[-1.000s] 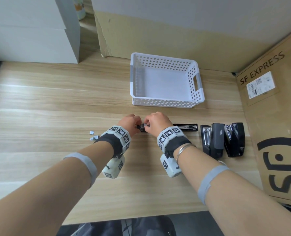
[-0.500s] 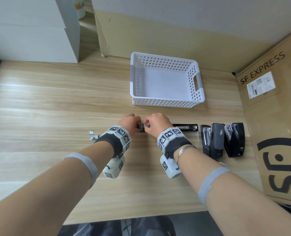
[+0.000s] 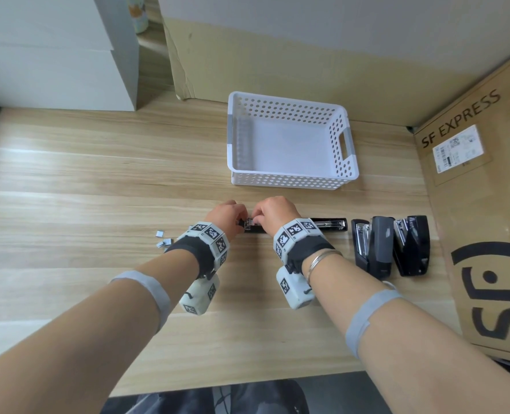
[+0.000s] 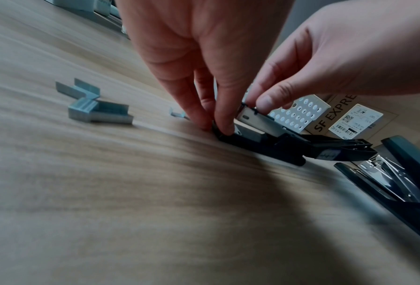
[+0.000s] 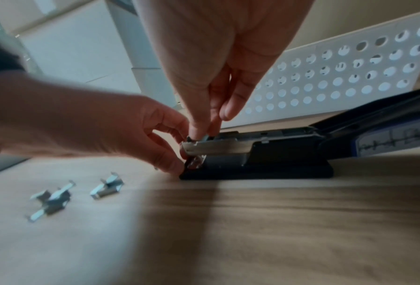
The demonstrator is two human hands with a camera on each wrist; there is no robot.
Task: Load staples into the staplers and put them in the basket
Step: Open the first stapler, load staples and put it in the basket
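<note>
A black stapler lies on the table, hinged fully open, its metal magazine facing up. My left hand grips the front end of its base with thumb and fingers. My right hand pinches a short staple strip at the front tip of the magazine. Loose staple strips lie left of my left wrist. The white perforated basket stands just beyond the hands, with nothing in it.
Two more black staplers lie open to the right of the first. A large cardboard box walls off the right side. White cabinets stand at the back left.
</note>
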